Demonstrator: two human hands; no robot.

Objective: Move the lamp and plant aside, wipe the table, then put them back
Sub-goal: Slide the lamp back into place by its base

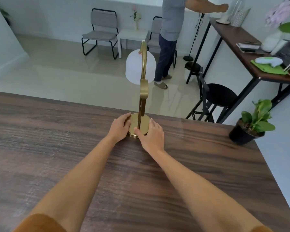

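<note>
A brass lamp (143,91) with a white dome shade stands upright near the far edge of the dark wooden table (57,148). Its round base rests on the tabletop. My left hand (120,127) grips the left side of the base and my right hand (151,134) grips the right side, thumb on top. A green plant in a black pot (251,124) stands at the table's far right corner, apart from both hands.
Beyond the table, a person (171,39) stands by a dark console table (238,41) carrying a green cloth (268,67) and other items. A black stool (219,96) is close to the table's far edge. Grey chairs (100,30) line the back wall.
</note>
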